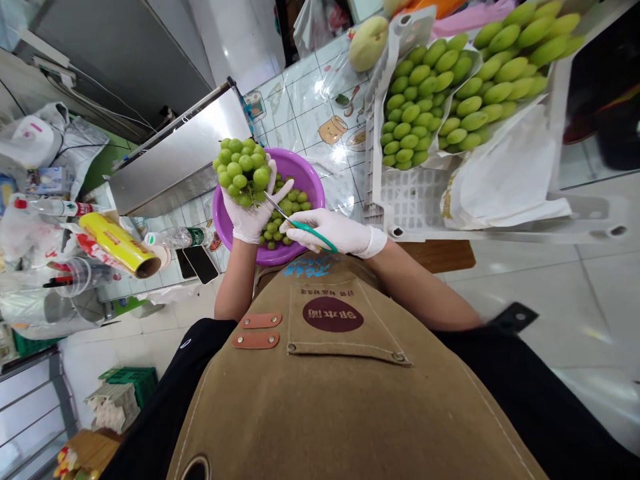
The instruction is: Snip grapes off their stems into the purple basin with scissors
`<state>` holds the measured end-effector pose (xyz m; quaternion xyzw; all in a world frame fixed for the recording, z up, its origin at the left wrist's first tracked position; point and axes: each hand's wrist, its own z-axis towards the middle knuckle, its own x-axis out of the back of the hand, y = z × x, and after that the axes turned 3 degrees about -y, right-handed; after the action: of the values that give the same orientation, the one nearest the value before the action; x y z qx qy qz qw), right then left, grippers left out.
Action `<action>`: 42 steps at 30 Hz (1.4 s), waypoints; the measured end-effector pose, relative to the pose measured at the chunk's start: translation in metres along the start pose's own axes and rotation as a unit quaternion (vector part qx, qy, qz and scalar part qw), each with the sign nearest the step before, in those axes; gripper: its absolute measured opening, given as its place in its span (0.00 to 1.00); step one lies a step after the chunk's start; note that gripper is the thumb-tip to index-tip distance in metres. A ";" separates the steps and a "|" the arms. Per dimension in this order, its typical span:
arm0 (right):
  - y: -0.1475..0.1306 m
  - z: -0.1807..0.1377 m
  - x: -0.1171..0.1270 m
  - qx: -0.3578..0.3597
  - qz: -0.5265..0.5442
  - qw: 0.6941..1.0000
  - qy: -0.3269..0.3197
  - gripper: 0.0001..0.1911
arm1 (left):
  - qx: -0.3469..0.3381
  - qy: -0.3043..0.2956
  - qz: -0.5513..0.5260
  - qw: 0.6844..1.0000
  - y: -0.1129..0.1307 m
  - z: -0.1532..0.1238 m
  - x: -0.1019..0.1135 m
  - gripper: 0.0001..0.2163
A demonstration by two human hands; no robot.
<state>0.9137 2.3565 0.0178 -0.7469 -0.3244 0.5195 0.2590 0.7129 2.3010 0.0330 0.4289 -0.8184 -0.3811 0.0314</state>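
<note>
My left hand [250, 219], in a white glove, holds a bunch of green grapes [240, 167] above the left part of a purple basin [312, 175]. In my gloved right hand [345, 232] is a pair of scissors [314, 233] with green handles. Its metal blades point up and left, their tips at the underside of the bunch near the stems. Below both hands, loose green grapes [295, 202] lie in the basin, partly hidden by the gloves. Whether the blades touch a stem is too small to tell.
Right of the basin, a white plastic crate [375, 133] holds several bunches of long green grapes [420, 100] and white paper [505, 167]. A pale melon [369, 44] sits behind. On the left are a steel box [185, 147], a yellow film roll [117, 243], phones [200, 264] and bottles [179, 237].
</note>
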 end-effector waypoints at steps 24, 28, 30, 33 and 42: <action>-0.009 0.016 -0.014 0.065 0.019 0.996 0.053 0.28 | 0.002 -0.056 0.062 0.996 0.002 -0.010 0.000 0.41; -0.005 0.016 -0.016 0.054 0.008 0.996 0.072 0.31 | 0.011 -0.036 0.055 0.998 -0.001 -0.009 0.000 0.42; -0.003 0.015 -0.016 0.057 0.028 0.995 0.074 0.30 | 0.008 -0.048 0.027 0.998 -0.003 -0.008 0.002 0.42; 0.002 0.012 -0.015 0.064 0.089 0.993 0.031 0.29 | -0.007 -0.031 0.018 0.999 -0.004 -0.007 0.004 0.39; 0.003 0.017 -0.022 0.083 0.311 0.942 -0.101 0.32 | -0.060 -0.051 0.011 0.997 -0.010 -0.015 0.002 0.33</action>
<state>0.8931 2.3389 0.0239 -0.7304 -0.0566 0.6715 0.1115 0.7241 2.2870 0.0360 0.3970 -0.7996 -0.4503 0.0199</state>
